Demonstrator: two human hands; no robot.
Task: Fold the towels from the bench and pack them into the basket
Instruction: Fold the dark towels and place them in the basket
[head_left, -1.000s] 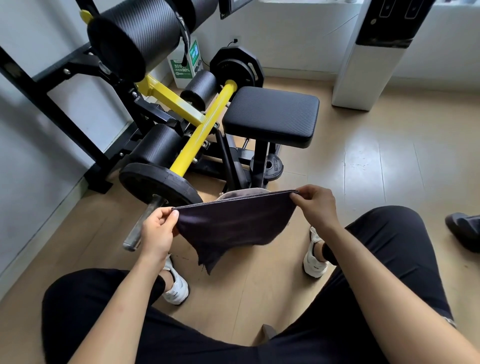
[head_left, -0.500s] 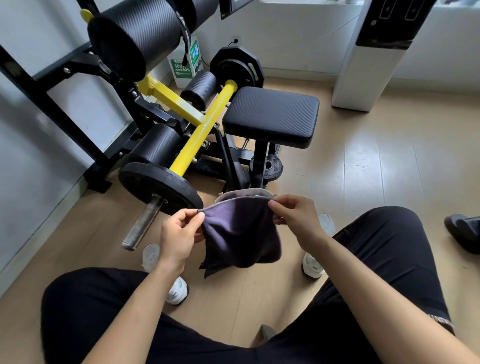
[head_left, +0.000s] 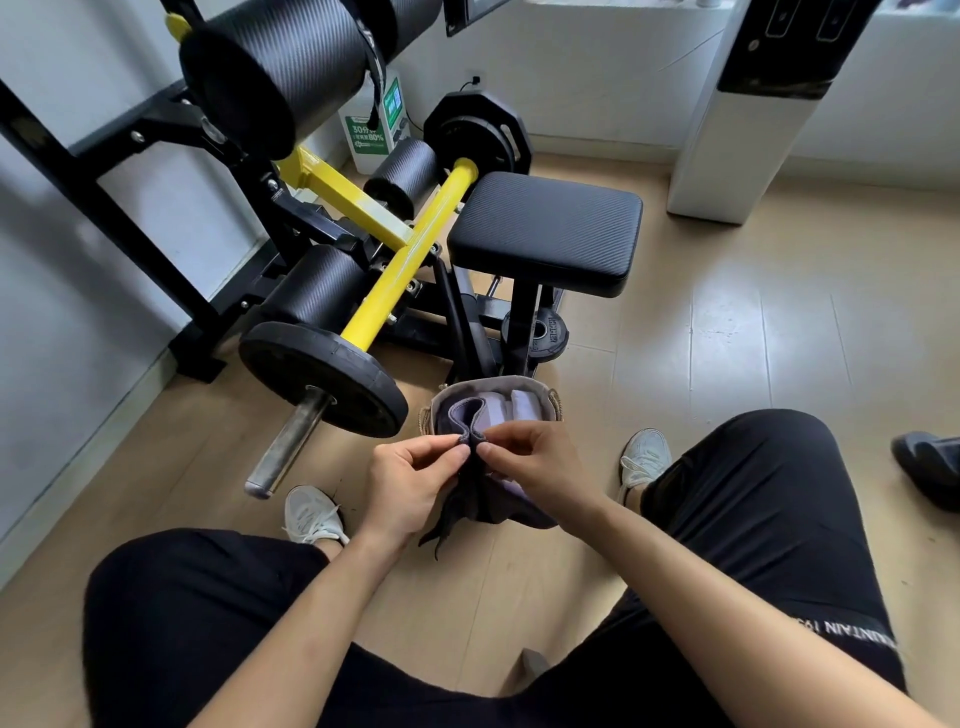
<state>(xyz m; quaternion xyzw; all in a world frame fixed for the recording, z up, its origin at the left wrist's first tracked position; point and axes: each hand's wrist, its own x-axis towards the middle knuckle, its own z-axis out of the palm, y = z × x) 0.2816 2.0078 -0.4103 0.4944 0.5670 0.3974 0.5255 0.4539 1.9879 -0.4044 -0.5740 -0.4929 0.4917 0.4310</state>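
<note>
With left hand and right hand pinching the towel corners together, match the edges squarely before lowering into the basket.

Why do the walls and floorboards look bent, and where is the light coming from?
Head view: the wide-angle lens bows the floor seams and tilts the white cabinet near the edge; light seems to come from the top right, leaving pale glare on the floor and sheen on the bench pad; the left hand, right hand and towel look sharp, hardly blurred.
</note>
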